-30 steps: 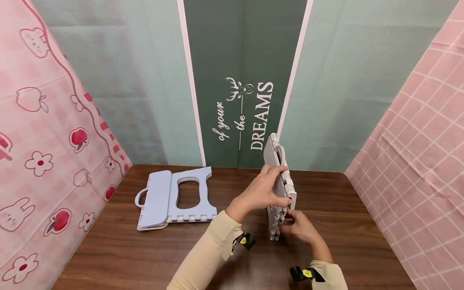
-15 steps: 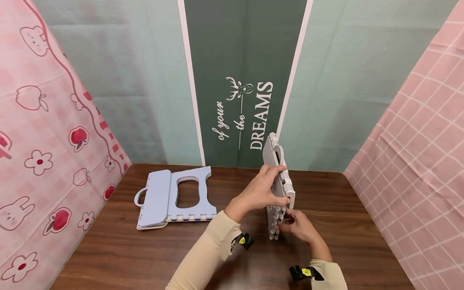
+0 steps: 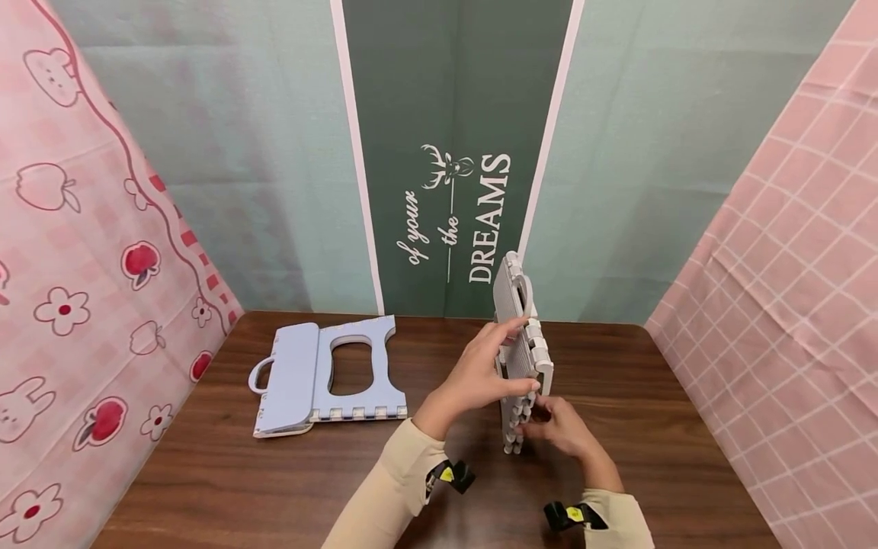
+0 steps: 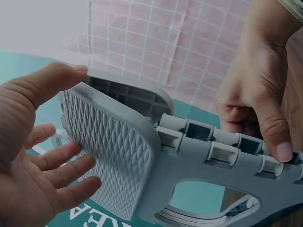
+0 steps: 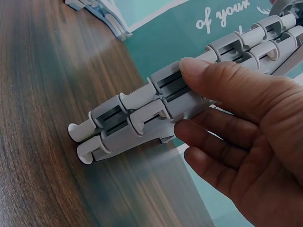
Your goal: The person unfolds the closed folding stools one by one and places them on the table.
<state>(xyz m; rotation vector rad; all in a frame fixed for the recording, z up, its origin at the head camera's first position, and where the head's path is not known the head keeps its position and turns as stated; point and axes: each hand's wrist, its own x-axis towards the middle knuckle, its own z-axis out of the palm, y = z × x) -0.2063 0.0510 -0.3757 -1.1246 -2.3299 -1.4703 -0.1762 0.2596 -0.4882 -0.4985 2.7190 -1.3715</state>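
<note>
A light grey folding stool (image 3: 509, 299), mostly folded, stands on its narrow end on the table. My left hand (image 3: 473, 375) is at its near side, fingers spread. In the left wrist view, one fingertip touches the rim of the textured seat panel (image 4: 111, 149), while the other fingers lie extended beside its ribbed face. Lower down, my right hand (image 3: 565, 431) pinches the hinged legs of the stool. Seen from the right wrist, the thumb presses the row of hinge knuckles (image 5: 118, 120), with the fingers curled underneath.
A pale blue folding stool (image 3: 288, 374) lies flat on the left of the brown wooden table (image 3: 274, 488). Printed cloth hangs behind the table, and pink cloths (image 3: 775, 305) close in both sides.
My left hand's fingers have straightened and loosened from the seat panel. The right hand keeps its pinch low on the grey stool. The head view has shifted slightly.
</note>
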